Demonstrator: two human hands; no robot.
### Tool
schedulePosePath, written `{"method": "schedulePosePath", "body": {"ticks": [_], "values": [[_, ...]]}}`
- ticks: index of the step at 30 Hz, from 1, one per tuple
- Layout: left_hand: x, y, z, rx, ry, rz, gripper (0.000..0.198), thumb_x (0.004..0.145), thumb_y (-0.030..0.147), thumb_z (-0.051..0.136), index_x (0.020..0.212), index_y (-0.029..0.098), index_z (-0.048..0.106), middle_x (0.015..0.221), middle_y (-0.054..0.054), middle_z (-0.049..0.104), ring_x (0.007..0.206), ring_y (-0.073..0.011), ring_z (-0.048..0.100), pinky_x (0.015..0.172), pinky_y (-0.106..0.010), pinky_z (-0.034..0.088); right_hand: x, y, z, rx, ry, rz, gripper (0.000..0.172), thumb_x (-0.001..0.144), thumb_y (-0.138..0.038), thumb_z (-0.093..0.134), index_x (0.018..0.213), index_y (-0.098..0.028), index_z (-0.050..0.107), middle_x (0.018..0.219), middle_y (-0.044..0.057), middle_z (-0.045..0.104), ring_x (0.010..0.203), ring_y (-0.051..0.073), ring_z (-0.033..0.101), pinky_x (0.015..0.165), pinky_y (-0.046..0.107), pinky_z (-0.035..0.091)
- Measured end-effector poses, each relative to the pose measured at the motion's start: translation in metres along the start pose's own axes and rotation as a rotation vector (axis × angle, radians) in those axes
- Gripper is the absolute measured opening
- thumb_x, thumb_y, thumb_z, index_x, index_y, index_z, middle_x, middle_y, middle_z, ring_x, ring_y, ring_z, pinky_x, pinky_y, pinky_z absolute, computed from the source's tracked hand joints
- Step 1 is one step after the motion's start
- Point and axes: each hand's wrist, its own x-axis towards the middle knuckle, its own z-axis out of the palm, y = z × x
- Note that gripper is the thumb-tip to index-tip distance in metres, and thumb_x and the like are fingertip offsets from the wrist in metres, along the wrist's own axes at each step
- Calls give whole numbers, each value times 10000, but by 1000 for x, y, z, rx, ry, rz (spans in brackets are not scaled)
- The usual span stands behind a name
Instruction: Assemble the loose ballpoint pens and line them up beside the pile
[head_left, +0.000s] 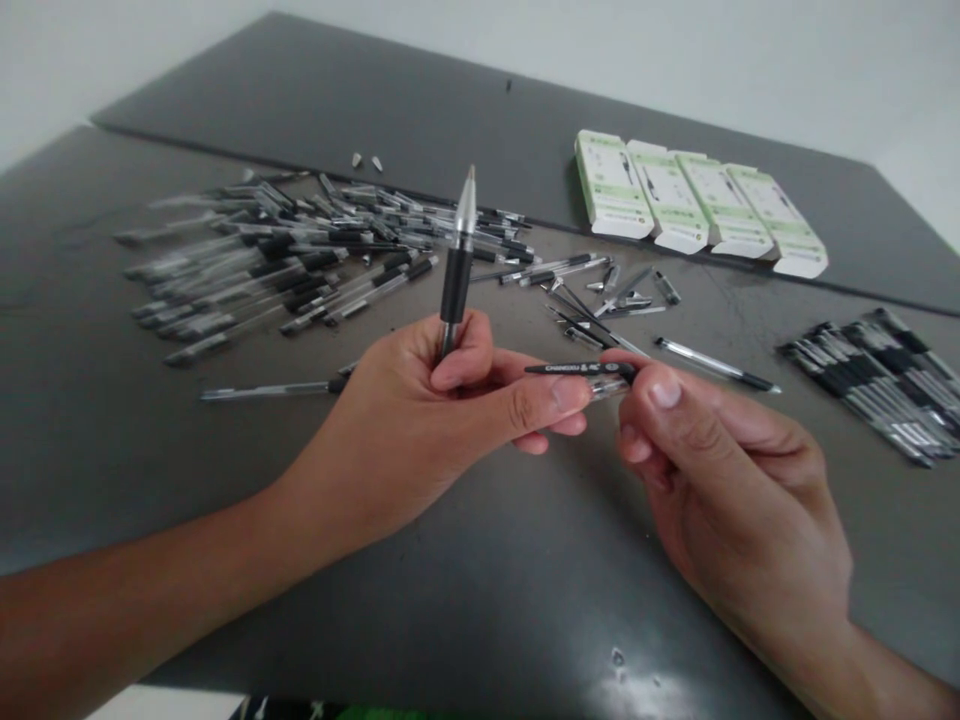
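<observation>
Pen (457, 270) stands upright in the left hand (442, 400), its black grip and silver tip rising above the curled fingers (480, 350). The thumb presses across the lower barrel, a closed hold that seems to leave the upper end free and in plain view. The right hand (727, 450) pinches a slim black printed pen piece (581, 368) narrowly between thumb and forefinger, level and just beside the left fingertips; which part of a pen it is cannot be told. Gripping so near the fingertips appears to favour fine control over strength.

Beyond the left fingers spreads a loose heap of clear pens (262, 260), with a single pen (270, 390) just past the knuckles. Small pen parts (607, 310) lie scattered ahead of the fingertips. Past the right fingers, a tidier pen stack (870, 385) sits apart on the dark table (450, 620), and green-and-white cartons (697, 200) stand lined up farther on, as if kept separate from the loose pieces.
</observation>
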Motion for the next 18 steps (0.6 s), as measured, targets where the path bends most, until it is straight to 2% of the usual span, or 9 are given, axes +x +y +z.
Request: {"method": "schedulePosePath", "body": {"ticks": [2, 4, 7, 9, 11, 15, 18], "values": [[-1, 1, 0, 21, 12, 6, 638, 809, 107, 963, 618, 211, 364, 767, 56, 827, 712, -90, 816, 615, -86, 621, -1, 0, -1, -26, -7, -18, 149, 987, -490, 820, 933, -382, 907, 688, -21, 717, 927, 199, 784, 926, 351, 603], [-2, 1, -1, 59, 33, 20, 642, 787, 116, 977, 618, 211, 365, 796, 55, 838, 710, -95, 810, 631, -105, 631, -3, 0, -2, -70, 0, -55, 125, 998, -459, 816, 971, -382, 911, 685, -14, 710, 933, 209, 779, 903, 362, 604], [-4, 3, -2, 130, 57, 59, 659, 768, 128, 984, 614, 209, 349, 874, 46, 864, 720, -104, 806, 644, -130, 632, -6, -2, -5, -177, 24, -145, 108, 1004, -388, 820, 1063, -410, 908, 713, -11, 712, 813, 194, 732, 747, 356, 582], [-6, 3, -1, 155, 48, 92, 669, 782, 127, 970, 608, 207, 329, 911, 42, 876, 759, -116, 817, 679, -146, 640, -7, -6, -8, -274, 20, -220, 170, 986, -347, 840, 1122, -430, 900, 721, -4, 713, 706, 188, 670, 625, 365, 526], [-9, 5, -1, 175, 28, 127, 671, 810, 136, 951, 606, 207, 316, 935, 45, 882, 831, -136, 837, 748, -170, 661, -7, -10, -11, -355, 4, -317, 267, 953, -303, 869, 1178, -447, 885, 707, -2, 716, 645, 192, 621, 575, 383, 482], [-13, 8, -1, 278, 21, 203, 662, 857, 215, 936, 607, 219, 323, 979, 32, 886, 926, -187, 855, 804, -241, 698, -3, -18, -14, -428, -35, -497, 462, 893, -187, 894, 1251, -477, 855, 780, -12, 802, 611, 191, 604, 593, 410, 493], [-15, 12, -2, 369, 18, 271, 656, 875, 239, 924, 600, 232, 329, 994, 11, 889, 924, -202, 856, 809, -282, 712, -1, -23, -15, -448, -80, -550, 505, 873, -135, 881, 1256, -464, 856, 888, -9, 857, 616, 186, 647, 599, 410, 520]]}}
